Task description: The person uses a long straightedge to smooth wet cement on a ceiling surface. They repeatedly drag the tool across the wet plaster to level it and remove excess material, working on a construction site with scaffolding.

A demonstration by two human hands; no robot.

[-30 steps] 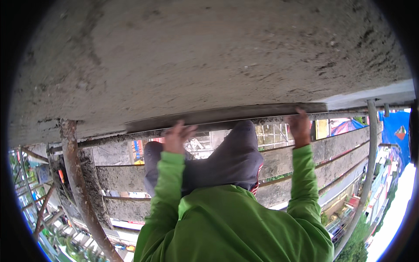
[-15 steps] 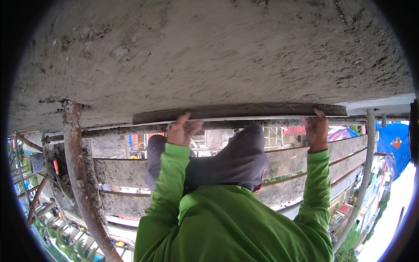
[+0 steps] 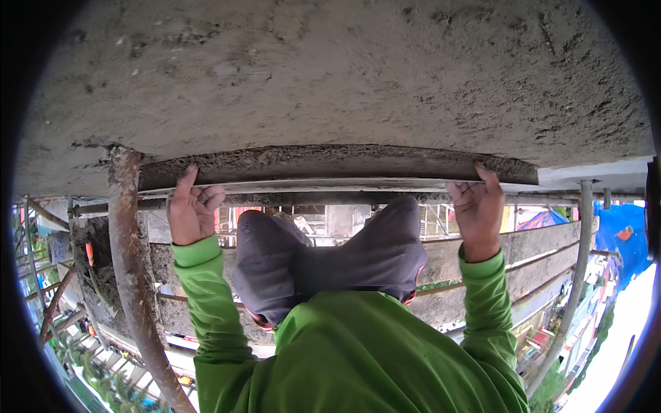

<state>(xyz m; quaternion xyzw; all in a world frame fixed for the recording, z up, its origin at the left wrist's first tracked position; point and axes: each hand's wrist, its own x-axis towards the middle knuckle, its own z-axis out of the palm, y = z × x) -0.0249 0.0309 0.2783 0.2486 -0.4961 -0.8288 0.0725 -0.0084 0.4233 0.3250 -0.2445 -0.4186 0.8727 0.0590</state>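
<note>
The long grey bar point(image 3: 330, 170) carries a rough crust point(image 3: 275, 155), seemingly mortar.

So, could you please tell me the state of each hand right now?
Left hand: closed, holding the long flat mortar-smeared grey bar near its left end.
Right hand: closed, holding the same bar toward its right end.

The wall point(image 3: 330, 82) looks gray and a bit dim, but its bumps show clearly. Past its bottom right corner, the sky point(image 3: 637, 310) glares white. Long boards point(image 3: 544, 239) look bent.
</note>
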